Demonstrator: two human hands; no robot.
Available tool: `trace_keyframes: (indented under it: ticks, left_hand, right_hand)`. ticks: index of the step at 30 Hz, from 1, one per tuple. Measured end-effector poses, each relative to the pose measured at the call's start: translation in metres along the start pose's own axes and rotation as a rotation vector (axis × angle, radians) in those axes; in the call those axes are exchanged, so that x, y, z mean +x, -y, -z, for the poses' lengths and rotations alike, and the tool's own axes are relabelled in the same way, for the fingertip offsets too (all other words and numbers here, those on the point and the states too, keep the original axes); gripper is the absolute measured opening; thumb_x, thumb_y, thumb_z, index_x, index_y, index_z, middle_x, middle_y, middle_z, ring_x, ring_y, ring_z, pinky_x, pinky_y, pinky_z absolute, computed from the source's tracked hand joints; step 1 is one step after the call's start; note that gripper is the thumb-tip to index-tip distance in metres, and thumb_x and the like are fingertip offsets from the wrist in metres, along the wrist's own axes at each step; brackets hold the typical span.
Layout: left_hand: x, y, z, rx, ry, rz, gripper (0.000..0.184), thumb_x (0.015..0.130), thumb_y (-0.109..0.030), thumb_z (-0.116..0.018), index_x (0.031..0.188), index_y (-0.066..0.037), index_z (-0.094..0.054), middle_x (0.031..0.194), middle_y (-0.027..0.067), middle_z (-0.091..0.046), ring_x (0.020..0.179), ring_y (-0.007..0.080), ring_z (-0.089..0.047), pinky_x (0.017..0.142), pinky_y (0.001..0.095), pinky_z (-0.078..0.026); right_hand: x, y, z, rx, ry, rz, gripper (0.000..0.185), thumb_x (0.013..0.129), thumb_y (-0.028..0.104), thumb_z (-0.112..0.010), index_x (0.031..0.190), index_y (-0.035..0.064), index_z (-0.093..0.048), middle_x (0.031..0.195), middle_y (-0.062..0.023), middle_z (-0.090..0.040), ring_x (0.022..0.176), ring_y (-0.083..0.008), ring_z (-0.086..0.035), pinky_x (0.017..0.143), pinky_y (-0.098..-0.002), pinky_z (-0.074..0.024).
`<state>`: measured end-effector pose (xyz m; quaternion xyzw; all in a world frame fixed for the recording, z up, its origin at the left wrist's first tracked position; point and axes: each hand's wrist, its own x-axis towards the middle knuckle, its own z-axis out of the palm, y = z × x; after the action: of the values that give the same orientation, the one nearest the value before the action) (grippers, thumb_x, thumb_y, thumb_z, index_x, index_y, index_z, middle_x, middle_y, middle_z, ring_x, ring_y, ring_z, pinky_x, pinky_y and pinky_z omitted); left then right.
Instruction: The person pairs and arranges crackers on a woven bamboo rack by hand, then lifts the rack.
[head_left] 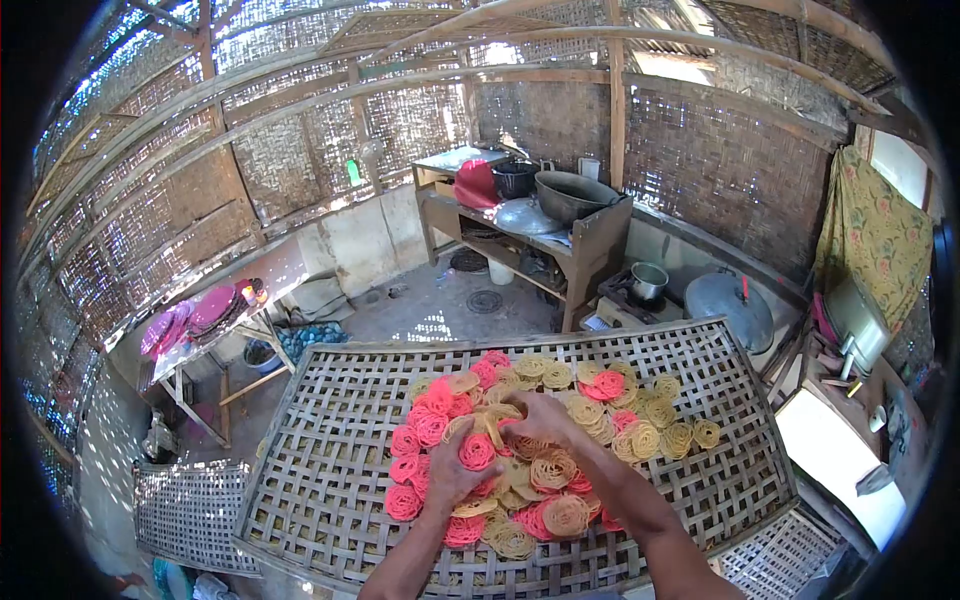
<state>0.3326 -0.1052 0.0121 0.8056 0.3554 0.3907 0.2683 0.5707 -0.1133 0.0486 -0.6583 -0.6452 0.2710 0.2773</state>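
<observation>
A loose pile of round, coiled lacy crackers lies on a woven bamboo tray (330,450) in front of me. Some are bright pink (404,502), others pale yellow-brown (566,515). My left hand (458,468) is in the middle of the pile, its thumb and fingers curved round a pink coiled cracker (477,452). Close beside it, my right hand (540,418) reaches in from the right with bent fingers gripping a yellowish cracker (496,428) held on edge. Its fingertips are partly hidden among the crackers.
Beyond the tray stands a wooden bench (590,265) with a large dark pot (572,195). A small pot (649,281) sits on a stove, near a big round lid (730,312). Left is a low table with purple round items (212,308). More woven trays (190,515) lie below.
</observation>
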Motion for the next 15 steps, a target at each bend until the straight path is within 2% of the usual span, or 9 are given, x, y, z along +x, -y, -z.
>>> trace_keyframes:
  ticks: [1,4,5,8,11,14,15]
  left_hand:
    - [0.000,0.005,-0.003,-0.083,-0.055,-0.032,0.087,0.064,-0.039,-0.094,0.136,-0.006,-0.057,0.130,0.0172,-0.064,0.119,0.0337,-0.062,0.104,0.0464,-0.045]
    - [0.004,0.014,-0.002,-0.230,-0.233,-0.096,0.059,0.067,-0.017,-0.091,0.119,-0.004,-0.066,0.121,0.0148,-0.068,0.114,0.0308,-0.064,0.101,0.0426,-0.048]
    - [0.003,0.015,-0.001,-0.264,-0.298,-0.106,0.051,0.068,-0.010,-0.089,0.114,-0.003,-0.068,0.118,0.0141,-0.069,0.113,0.0299,-0.065,0.101,0.0414,-0.049]
    - [0.006,-0.002,0.014,-0.228,-0.388,-0.135,0.048,0.069,-0.004,-0.085,0.113,-0.002,-0.066,0.113,0.0133,-0.069,0.111,0.0304,-0.065,0.102,0.0407,-0.049]
    - [0.002,0.012,0.010,-0.278,-0.356,-0.086,0.044,0.074,-0.005,-0.082,0.115,-0.001,-0.069,0.118,0.0137,-0.069,0.115,0.0282,-0.064,0.104,0.0398,-0.047]
    - [0.003,0.007,0.010,-0.292,-0.326,-0.044,0.039,0.080,-0.007,-0.079,0.117,0.000,-0.070,0.121,0.0145,-0.069,0.118,0.0266,-0.064,0.105,0.0388,-0.047]
    - [0.001,0.007,0.009,-0.289,-0.317,-0.029,0.039,0.081,-0.007,-0.078,0.119,0.000,-0.069,0.122,0.0144,-0.069,0.118,0.0266,-0.063,0.106,0.0388,-0.047]
  right_hand:
    - [-0.002,0.000,-0.003,0.032,-0.048,0.016,0.062,0.074,0.038,-0.084,0.127,0.0101,-0.066,0.116,-0.0143,-0.072,0.104,-0.0285,-0.070,0.088,-0.0395,-0.0541]
    - [-0.014,0.011,0.000,-0.002,-0.294,0.184,0.062,0.074,0.037,-0.086,0.125,0.0072,-0.067,0.107,-0.0149,-0.073,0.099,-0.0249,-0.071,0.087,-0.0375,-0.0540]
    - [-0.017,0.017,0.004,0.095,-0.370,0.194,0.060,0.073,0.036,-0.088,0.122,0.0064,-0.069,0.096,-0.0124,-0.073,0.089,-0.0213,-0.070,0.080,-0.0350,-0.0552]
    - [-0.035,0.057,0.043,0.069,-0.552,0.203,0.050,0.080,0.038,-0.083,0.118,0.0087,-0.070,0.103,-0.0125,-0.072,0.088,-0.0273,-0.071,0.074,-0.0370,-0.0560]
    - [-0.039,0.064,0.059,0.095,-0.705,0.305,0.046,0.083,0.037,-0.082,0.116,0.0083,-0.070,0.099,-0.0112,-0.072,0.078,-0.0259,-0.070,0.068,-0.0350,-0.0554]
    - [-0.054,0.074,0.070,0.086,-0.658,0.249,0.044,0.085,0.037,-0.081,0.115,0.0079,-0.071,0.097,-0.0104,-0.072,0.075,-0.0269,-0.070,0.067,-0.0352,-0.0550]
    - [-0.055,0.066,0.068,0.165,-0.611,0.259,0.048,0.085,0.043,-0.080,0.115,0.0075,-0.070,0.102,-0.0120,-0.071,0.085,-0.0279,-0.071,0.073,-0.0371,-0.0555]
